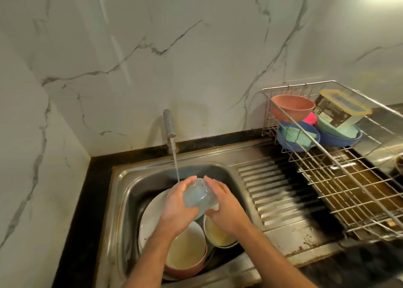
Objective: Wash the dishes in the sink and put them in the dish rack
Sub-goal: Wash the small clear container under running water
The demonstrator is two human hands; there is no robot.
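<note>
Both hands cupped round wet glass under running tap;
Could slip from soapy fingers; would strike bowls below in sink and crack.

Bowls are crowding the dish rack's far end, its near wire floor lying bare; stacked dishes are filling the sink under the tap

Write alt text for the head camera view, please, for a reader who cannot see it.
Both hands, left hand and right hand, hold a clear glass under the running tap above a sink of dirty bowls. A wire dish rack stands right.
</note>
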